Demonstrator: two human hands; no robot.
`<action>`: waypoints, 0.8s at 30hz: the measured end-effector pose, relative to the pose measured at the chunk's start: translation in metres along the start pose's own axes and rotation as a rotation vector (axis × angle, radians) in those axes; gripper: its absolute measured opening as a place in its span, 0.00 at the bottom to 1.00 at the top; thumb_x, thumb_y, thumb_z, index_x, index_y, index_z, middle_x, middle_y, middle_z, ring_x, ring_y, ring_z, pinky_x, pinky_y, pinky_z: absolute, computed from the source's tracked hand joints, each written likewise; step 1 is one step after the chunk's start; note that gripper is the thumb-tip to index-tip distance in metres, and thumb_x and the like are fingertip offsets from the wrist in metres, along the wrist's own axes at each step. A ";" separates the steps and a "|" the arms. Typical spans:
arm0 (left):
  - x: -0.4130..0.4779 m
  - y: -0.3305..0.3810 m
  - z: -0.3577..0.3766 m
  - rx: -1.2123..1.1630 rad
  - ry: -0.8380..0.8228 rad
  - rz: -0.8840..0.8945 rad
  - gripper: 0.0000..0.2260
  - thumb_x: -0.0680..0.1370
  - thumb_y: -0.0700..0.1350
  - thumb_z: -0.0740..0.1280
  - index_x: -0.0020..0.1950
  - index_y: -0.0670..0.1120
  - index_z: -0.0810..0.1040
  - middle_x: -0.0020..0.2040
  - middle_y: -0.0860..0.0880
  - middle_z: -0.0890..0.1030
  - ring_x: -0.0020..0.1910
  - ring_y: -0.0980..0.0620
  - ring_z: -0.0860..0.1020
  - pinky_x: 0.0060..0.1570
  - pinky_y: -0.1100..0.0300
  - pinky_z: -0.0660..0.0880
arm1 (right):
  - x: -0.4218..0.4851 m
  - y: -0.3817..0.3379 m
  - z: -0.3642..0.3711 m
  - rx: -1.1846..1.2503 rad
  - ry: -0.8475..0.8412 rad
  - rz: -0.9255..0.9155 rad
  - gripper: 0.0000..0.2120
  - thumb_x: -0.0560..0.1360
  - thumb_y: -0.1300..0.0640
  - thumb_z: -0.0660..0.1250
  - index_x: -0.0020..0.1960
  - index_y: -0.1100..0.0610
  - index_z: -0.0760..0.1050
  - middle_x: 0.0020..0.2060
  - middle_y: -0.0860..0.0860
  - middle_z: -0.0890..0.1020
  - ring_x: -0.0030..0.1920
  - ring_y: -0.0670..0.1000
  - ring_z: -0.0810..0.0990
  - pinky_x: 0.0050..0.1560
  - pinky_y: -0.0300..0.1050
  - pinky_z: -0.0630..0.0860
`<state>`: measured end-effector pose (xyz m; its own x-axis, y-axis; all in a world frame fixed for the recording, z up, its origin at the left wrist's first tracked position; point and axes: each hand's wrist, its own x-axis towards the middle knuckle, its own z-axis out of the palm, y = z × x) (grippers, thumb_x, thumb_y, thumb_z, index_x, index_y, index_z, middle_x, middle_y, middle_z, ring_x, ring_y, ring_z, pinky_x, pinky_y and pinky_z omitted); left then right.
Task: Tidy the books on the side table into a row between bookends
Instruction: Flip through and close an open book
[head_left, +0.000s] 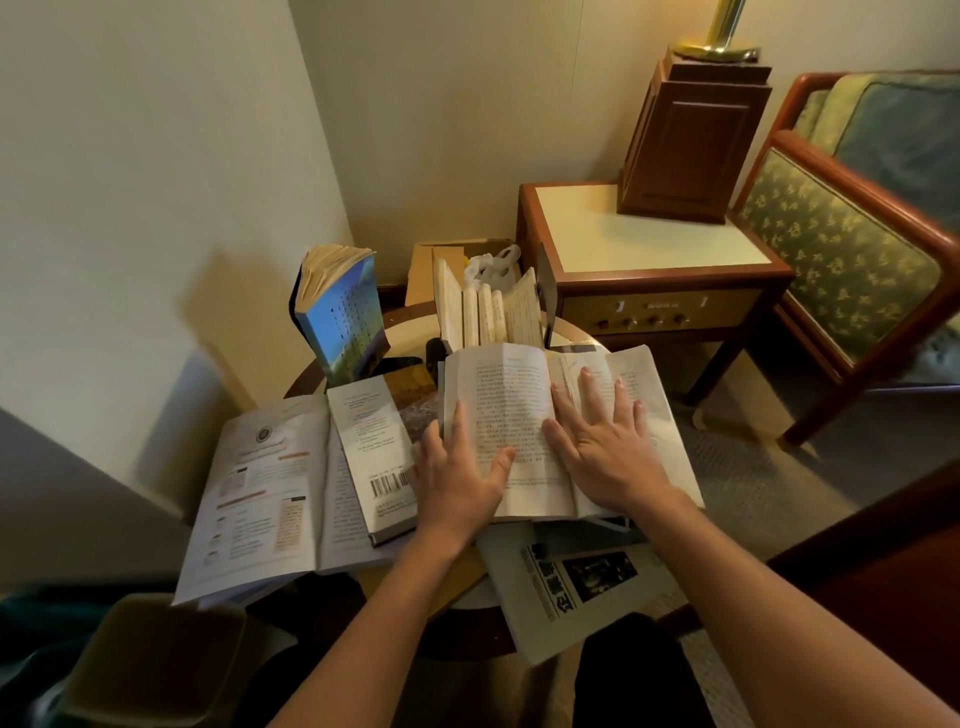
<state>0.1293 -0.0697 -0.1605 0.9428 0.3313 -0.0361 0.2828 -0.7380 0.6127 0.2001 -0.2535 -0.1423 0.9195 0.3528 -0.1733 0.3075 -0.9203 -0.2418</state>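
Note:
An open book (511, 410) with printed pages lies on the round side table (410, 330). My left hand (457, 470) lies flat on its left page, fingers straight. My right hand (605, 441) presses flat across the spine and right page. Behind it, a few pale books (485, 314) stand in a row against a dark bookend (546, 293). A blue-covered book (340, 319) stands upright at the back left. A closed book with a barcode (376, 452) lies left of my left hand. A large open booklet (265, 493) overhangs the table's left side.
A newspaper-like print (566, 587) hangs over the table's near right edge. A wooden nightstand (644, 244) with a lamp base (691, 140) stands behind on the right, an armchair (852, 249) beyond it. A cardboard box (431, 265) with a plastic bag sits behind the table.

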 end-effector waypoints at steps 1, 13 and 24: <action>0.000 -0.001 0.001 0.062 -0.033 -0.011 0.35 0.81 0.64 0.59 0.83 0.55 0.48 0.81 0.43 0.52 0.77 0.40 0.54 0.74 0.42 0.56 | 0.001 -0.001 0.001 -0.005 0.004 0.003 0.33 0.79 0.30 0.37 0.80 0.39 0.33 0.80 0.48 0.32 0.78 0.62 0.31 0.77 0.65 0.32; 0.041 0.017 0.016 0.314 -0.083 0.372 0.28 0.83 0.55 0.41 0.83 0.50 0.50 0.83 0.53 0.52 0.82 0.54 0.47 0.76 0.45 0.33 | 0.003 -0.001 0.004 -0.013 0.033 0.020 0.32 0.79 0.28 0.41 0.79 0.35 0.35 0.80 0.48 0.32 0.78 0.60 0.29 0.77 0.63 0.31; -0.025 0.005 0.018 0.181 -0.052 0.296 0.28 0.84 0.55 0.43 0.82 0.45 0.56 0.81 0.49 0.59 0.81 0.56 0.53 0.80 0.46 0.40 | 0.004 0.001 0.007 -0.011 0.042 0.009 0.32 0.79 0.28 0.40 0.79 0.34 0.36 0.80 0.47 0.32 0.79 0.60 0.30 0.77 0.62 0.30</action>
<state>0.1099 -0.0925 -0.1708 0.9950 0.0602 0.0794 0.0178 -0.8915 0.4526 0.2024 -0.2517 -0.1502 0.9316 0.3375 -0.1354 0.3017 -0.9252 -0.2302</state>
